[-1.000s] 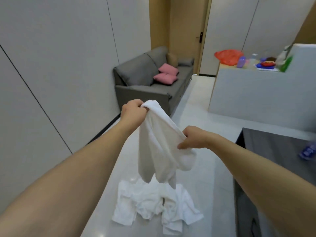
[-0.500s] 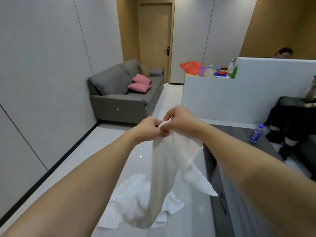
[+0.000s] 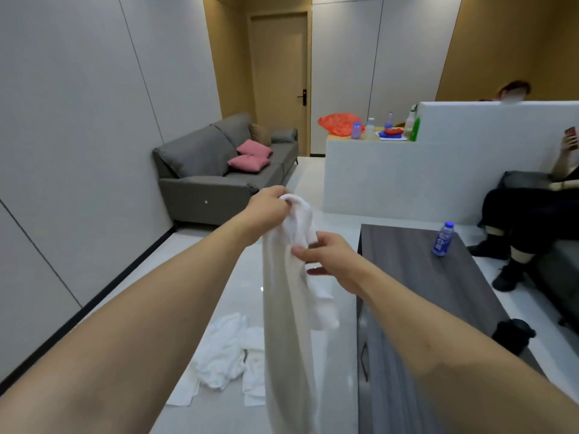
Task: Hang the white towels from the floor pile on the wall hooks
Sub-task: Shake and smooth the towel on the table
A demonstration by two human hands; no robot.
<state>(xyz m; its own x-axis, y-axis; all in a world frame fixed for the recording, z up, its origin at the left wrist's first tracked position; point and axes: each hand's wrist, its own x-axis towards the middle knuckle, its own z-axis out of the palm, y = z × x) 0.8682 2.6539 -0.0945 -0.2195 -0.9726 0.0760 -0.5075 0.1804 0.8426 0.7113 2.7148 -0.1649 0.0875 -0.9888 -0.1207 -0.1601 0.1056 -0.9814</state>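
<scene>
Wall (image 3: 78, 126): far left, grey panels w/ dark seams, runs back to sofa.
Sofa (image 3: 219, 170): grey, far left against wall, two pink cushions (image 3: 250, 156) on seat.
Door (image 3: 279, 76): far centre, shut, dark handle on its right edge.
Floor pile (image 3: 225, 358): white towels crumpled on pale floor, near, left of centre, btwn my arms.
My left hand (image 3: 269, 208): clenched round top end of the towel, holding it up.
Towel (image 3: 288, 314): white, hangs long & bunched from left hand, lower end goes below frame, partly covers pile.
My right hand (image 3: 329, 255): thumb & fingers pinch an edge just under the top.
Counter (image 3: 391, 170): white, far right, orange bag (image 3: 338, 123) & bottles on top.
Dark table (image 3: 423, 292): right, close by towel; blue bottle (image 3: 442, 239) stands on it.
Seated person (image 3: 532, 220): far right, dark clothes.
</scene>
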